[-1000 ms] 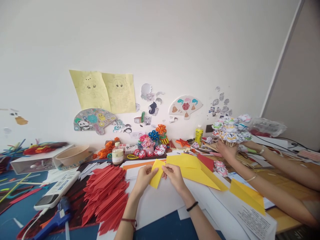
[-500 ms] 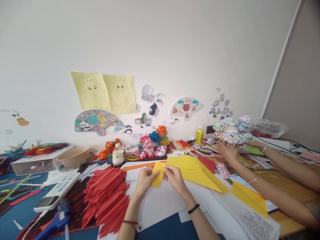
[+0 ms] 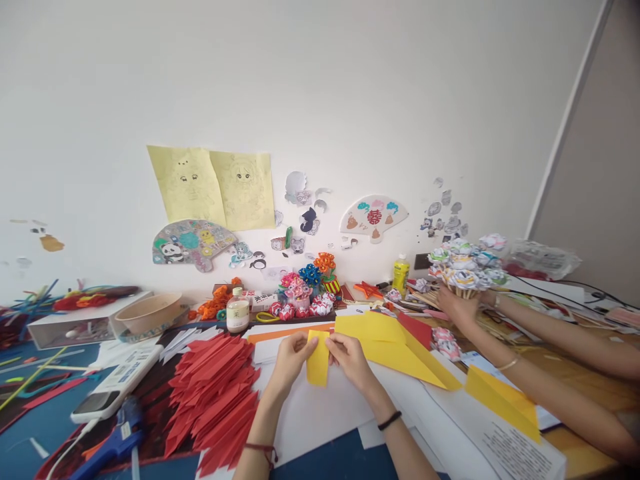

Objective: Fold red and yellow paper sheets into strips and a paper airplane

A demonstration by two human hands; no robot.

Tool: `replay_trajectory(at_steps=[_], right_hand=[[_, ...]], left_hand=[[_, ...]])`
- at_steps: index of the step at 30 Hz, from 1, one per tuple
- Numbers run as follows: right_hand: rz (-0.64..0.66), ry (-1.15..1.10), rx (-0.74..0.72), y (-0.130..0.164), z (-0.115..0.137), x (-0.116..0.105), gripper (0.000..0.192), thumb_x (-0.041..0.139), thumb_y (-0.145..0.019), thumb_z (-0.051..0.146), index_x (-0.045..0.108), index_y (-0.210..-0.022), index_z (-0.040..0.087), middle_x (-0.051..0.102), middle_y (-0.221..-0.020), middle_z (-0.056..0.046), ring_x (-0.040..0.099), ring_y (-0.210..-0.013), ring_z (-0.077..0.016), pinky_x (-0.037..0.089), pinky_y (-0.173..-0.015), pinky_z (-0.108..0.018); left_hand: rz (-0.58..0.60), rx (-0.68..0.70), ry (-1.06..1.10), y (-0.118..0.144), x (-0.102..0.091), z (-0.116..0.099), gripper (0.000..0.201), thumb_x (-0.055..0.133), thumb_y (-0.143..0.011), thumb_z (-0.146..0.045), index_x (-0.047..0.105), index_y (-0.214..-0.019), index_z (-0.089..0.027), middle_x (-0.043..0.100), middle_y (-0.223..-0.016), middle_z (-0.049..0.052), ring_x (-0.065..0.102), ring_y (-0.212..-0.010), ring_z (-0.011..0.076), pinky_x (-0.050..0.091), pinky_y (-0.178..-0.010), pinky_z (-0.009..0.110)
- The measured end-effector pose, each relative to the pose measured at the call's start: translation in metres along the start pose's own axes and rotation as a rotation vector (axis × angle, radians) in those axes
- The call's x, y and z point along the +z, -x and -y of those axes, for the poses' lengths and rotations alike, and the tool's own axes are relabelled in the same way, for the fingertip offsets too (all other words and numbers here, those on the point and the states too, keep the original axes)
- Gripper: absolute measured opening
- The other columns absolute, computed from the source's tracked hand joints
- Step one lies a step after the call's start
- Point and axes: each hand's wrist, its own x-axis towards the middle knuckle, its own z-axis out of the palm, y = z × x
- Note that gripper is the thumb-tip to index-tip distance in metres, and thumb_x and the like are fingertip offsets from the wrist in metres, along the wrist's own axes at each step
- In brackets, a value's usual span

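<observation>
A small yellow paper strip hangs upright between my two hands above white sheets. My left hand pinches its left edge near the top. My right hand pinches its right edge, fingers closed on the paper. Just behind my hands lies a stack of yellow sheets. A heap of folded red paper pieces lies to the left of my left arm.
Another person's hands at the right hold a bunch of paper flowers on sticks. A bottle, a bowl, a blue glue gun and paper crafts crowd the table. A yellow folded piece lies right.
The yellow strip has turned from tilted to hanging straight down between my fingers. My hands have barely shifted. The other person's hands with the flower bunch moved slightly right.
</observation>
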Motion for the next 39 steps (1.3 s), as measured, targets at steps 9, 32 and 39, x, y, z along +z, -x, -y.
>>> replay_trajectory(at_steps=[9, 32, 39], right_hand=[[0.029, 0.041, -0.01, 0.002, 0.006, -0.003, 0.036, 0.052, -0.089, 0.046, 0.057, -0.069, 0.017, 0.051, -0.054, 0.003, 0.05, -0.049, -0.0114, 0.038, -0.05, -0.023], [0.009, 0.058, -0.013, 0.004, 0.014, -0.003, 0.039, 0.052, -0.087, 0.049, 0.055, -0.064, 0.018, 0.046, -0.053, 0.003, 0.046, -0.049, -0.0119, 0.035, -0.05, -0.024], [-0.054, 0.075, -0.061, 0.004, 0.016, -0.003, 0.034, 0.055, -0.085, 0.046, 0.06, -0.068, 0.017, 0.054, -0.063, 0.0, 0.052, -0.059, -0.0146, 0.041, -0.056, -0.025]], left_hand=[[-0.074, -0.029, -0.006, 0.001, 0.0, -0.003, 0.04, 0.063, -0.077, -0.054, 0.058, -0.071, -0.014, 0.058, -0.062, 0.0, 0.052, -0.057, 0.0115, 0.037, -0.053, 0.021], [-0.044, 0.073, -0.18, -0.001, -0.002, 0.004, 0.045, 0.053, -0.082, -0.057, 0.057, -0.067, -0.015, 0.054, -0.061, 0.0, 0.047, -0.056, 0.0116, 0.035, -0.053, 0.021], [-0.1, 0.074, -0.266, 0.0, -0.002, 0.004, 0.047, 0.053, -0.081, -0.057, 0.059, -0.066, -0.013, 0.051, -0.058, -0.001, 0.044, -0.055, 0.0111, 0.032, -0.051, 0.021]])
